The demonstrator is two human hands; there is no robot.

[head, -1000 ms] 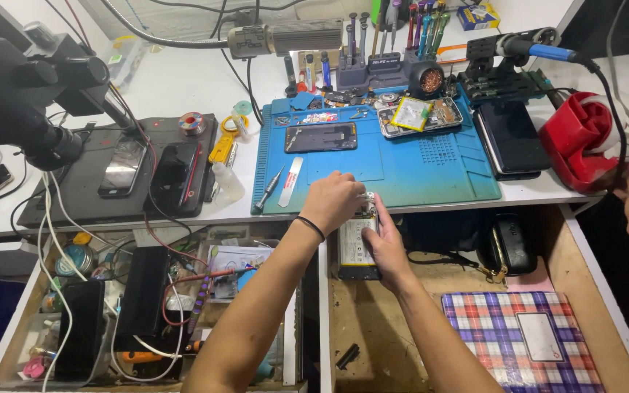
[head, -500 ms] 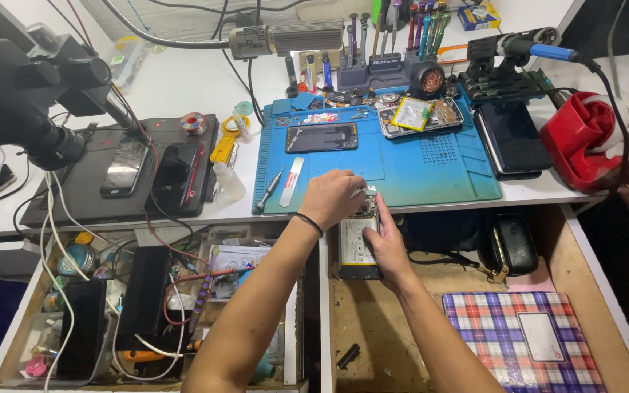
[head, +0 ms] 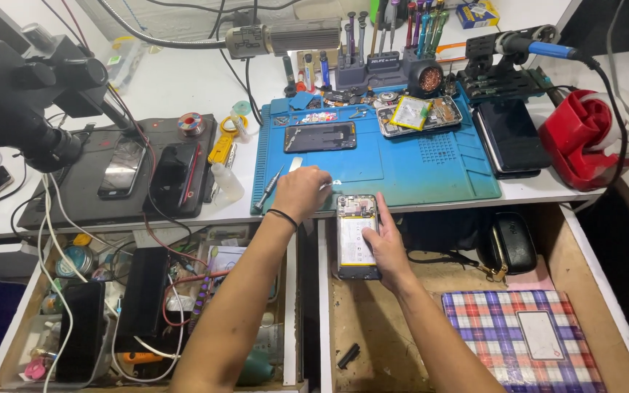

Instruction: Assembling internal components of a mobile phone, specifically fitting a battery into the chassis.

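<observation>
Right hand (head: 386,244) is wrapped around an opened phone (head: 357,236), back cover off with the battery showing, holding it out over the open drawer (head: 584,269), just off the front edge of the blue work mat (head: 402,171). Left hand (head: 301,191) sits at about 10 o'clock from the phone, fingers curled on the mat edge. It looks pinched on something small, but I can't tell what, or if it's holding anything at all.

Looks like the mid-teardown stage to me: working at the phone's top end. The next bit probably needs a fine, steady touch up there.

Room is tight. A screwdriver (head: 268,189) lies at 9 o'clock of the left hand, a parts tray (head: 420,114) at 1 o'clock, and a dark phone (head: 509,137) further right. The mat centre has the open space.
</observation>
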